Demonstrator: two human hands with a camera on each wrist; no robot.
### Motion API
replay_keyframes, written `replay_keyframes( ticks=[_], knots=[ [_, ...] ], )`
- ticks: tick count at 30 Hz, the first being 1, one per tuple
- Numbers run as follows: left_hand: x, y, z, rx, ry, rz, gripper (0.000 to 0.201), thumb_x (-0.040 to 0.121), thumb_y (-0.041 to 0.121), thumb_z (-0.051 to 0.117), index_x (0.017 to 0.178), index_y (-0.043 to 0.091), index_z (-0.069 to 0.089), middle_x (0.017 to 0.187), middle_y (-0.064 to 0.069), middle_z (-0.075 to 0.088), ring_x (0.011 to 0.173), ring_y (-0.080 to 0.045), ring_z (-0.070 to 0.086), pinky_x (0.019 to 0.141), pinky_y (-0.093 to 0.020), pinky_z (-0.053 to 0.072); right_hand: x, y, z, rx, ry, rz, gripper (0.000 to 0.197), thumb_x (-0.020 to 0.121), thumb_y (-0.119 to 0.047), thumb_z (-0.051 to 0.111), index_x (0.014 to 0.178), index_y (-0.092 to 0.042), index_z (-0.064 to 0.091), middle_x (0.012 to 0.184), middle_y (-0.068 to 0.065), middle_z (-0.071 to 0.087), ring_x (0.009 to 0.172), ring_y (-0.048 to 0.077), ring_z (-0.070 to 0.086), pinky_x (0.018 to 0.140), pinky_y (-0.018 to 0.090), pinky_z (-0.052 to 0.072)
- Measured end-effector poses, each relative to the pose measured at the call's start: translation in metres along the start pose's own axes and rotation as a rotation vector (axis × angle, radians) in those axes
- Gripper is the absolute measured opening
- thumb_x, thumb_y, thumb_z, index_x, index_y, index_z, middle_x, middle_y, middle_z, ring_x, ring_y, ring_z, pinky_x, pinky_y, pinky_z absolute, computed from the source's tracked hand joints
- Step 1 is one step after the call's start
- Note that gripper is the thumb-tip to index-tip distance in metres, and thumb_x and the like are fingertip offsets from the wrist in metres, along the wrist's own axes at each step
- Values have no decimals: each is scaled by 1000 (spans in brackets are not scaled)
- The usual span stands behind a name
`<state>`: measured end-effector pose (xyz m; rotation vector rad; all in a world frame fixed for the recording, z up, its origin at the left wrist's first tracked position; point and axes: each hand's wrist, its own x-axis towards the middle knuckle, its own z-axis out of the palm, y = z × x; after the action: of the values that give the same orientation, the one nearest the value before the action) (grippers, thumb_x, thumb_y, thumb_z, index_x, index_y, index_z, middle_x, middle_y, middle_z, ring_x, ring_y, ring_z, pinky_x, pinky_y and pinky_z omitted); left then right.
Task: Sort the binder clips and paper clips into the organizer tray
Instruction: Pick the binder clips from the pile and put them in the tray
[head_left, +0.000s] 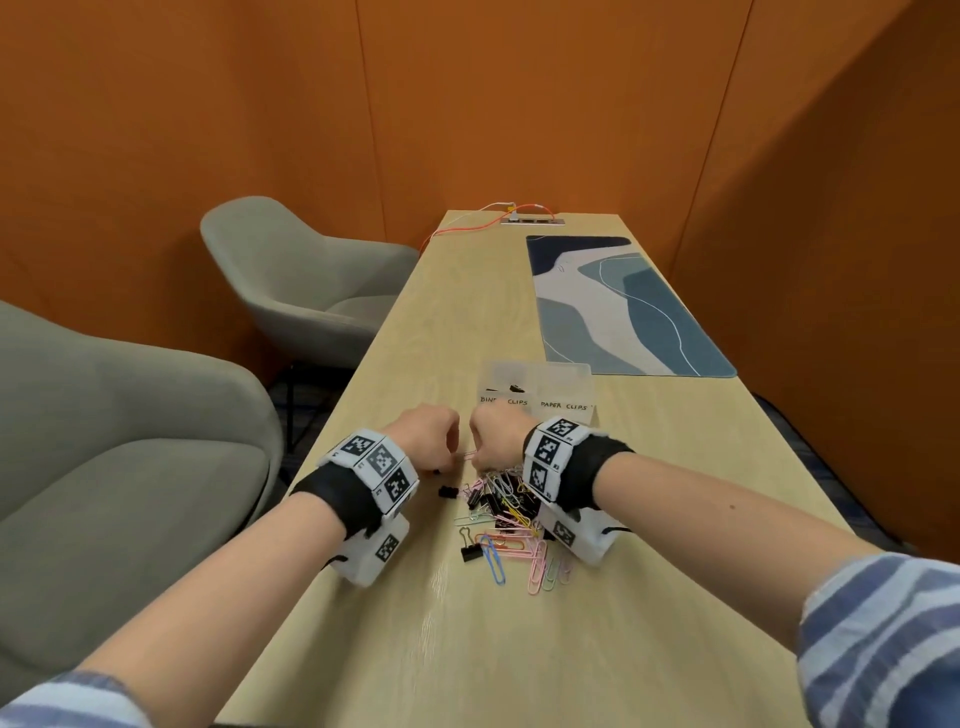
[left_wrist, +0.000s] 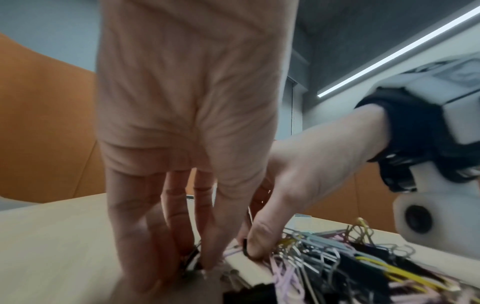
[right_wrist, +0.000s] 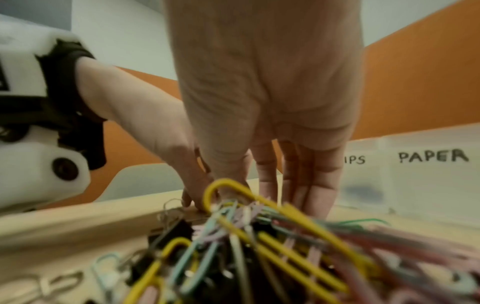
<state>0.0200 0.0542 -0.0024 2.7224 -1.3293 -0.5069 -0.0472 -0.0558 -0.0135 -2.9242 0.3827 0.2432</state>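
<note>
The room had orange walls (head_left: 519, 104), and two grey chairs (head_left: 291, 270) stood along the left side of a long, light wooden table (head_left: 649, 519). A blue patterned mat (head_left: 618, 306) lay on the far right part of the table.

My left hand (head_left: 423, 434) and my right hand (head_left: 496, 434) met at the far edge of a mixed pile of clips (head_left: 501, 506), which lay on the table directly below my right wrist. My left fingers (left_wrist: 145, 236) curled down around a black binder clip (left_wrist: 191, 262) on the table. My right thumb (left_wrist: 259, 236) and fingers pinched a second small black clip at the pile's left edge. A pink paper clip (head_left: 467, 455) spanned the gap between both hands.

The clear tray (head_left: 537, 387) stood just beyond my hands. Its front carried handwritten labels: "CLIPS" after a partly hidden word on the left compartment, "PAPER CLIPS" on the right.
</note>
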Motion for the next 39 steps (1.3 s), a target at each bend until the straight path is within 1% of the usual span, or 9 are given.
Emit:
replay_keyframes(
  ticks=[3, 8, 14, 17, 22, 26, 34, 37, 39],
  knots=[
    [-2, -2, -3, -44, -24, 3, 21, 81, 13, 62, 102, 12, 59, 103, -10, 64, 91, -26, 63, 74, -32, 52, -4, 5, -3, 15, 59, -32, 18, 82, -21, 61, 90, -4, 63, 96, 13, 68, 92, 29, 64, 79, 38, 55],
    [-7, -4, -9, -150, -49, 70, 10, 85, 11, 52, 87, 16, 59, 91, -5, 62, 75, -18, 58, 54, -21, 47, -13, 30, -18, 312, 190, 90, 18, 83, -18, 56, 83, -3, 66, 86, 15, 69, 80, 25, 61, 75, 35, 50],
    [-20, -3, 1, -106, -157, 226, 20, 86, 7, 53, 100, 12, 65, 99, 5, 59, 78, -7, 54, 69, -16, 41, -38, 81, -38, 661, 224, 234, 5, 80, -12, 62, 78, -9, 62, 84, 13, 73, 73, 20, 70, 65, 27, 59],
    [-19, -3, 11, -25, -153, 261, 18, 83, 12, 62, 100, 15, 65, 99, 4, 49, 91, -12, 50, 83, -23, 41, -49, 92, -38, 564, 202, 234, 5, 78, -9, 63, 75, -9, 59, 78, 10, 70, 69, 20, 70, 67, 30, 59],
    [-16, -3, 17, -18, -141, 243, 28, 75, 17, 73, 100, 17, 61, 100, 3, 45, 90, -17, 51, 78, -28, 44, -62, 87, -25, 231, 109, 30, 12, 80, -2, 57, 86, -11, 62, 88, 4, 64, 80, 17, 57, 60, 17, 42],
    [-14, -6, 17, 11, -111, 235, 31, 75, 13, 69, 105, 16, 60, 102, 1, 48, 99, -22, 55, 89, -34, 48, -63, 82, -11, 60, 54, -64, 29, 83, 1, 50, 101, -10, 70, 104, 9, 67, 96, 21, 60, 78, 22, 42],
    [-17, -19, 12, -71, 25, 231, 18, 81, 14, 63, 98, 12, 67, 91, 5, 57, 84, -11, 55, 75, -20, 43, -58, 79, -5, -46, 31, -64, 21, 84, -13, 61, 105, -9, 63, 109, 10, 65, 104, 25, 56, 87, 31, 46],
    [-15, -23, 5, -160, 40, 208, 17, 82, 8, 59, 95, 14, 68, 81, 5, 63, 58, 4, 60, 61, -10, 46, -56, 79, -3, -34, 48, -53, 23, 83, -13, 63, 106, -9, 63, 110, 9, 65, 104, 25, 57, 88, 32, 47],
    [-13, -23, -2, -214, 28, 185, 18, 83, 4, 56, 95, 12, 68, 80, -2, 67, 48, 5, 59, 60, -10, 49, -55, 79, -2, -24, 51, -49, 20, 83, -11, 61, 103, -9, 64, 108, 10, 65, 103, 25, 57, 86, 33, 47]
  ],
)
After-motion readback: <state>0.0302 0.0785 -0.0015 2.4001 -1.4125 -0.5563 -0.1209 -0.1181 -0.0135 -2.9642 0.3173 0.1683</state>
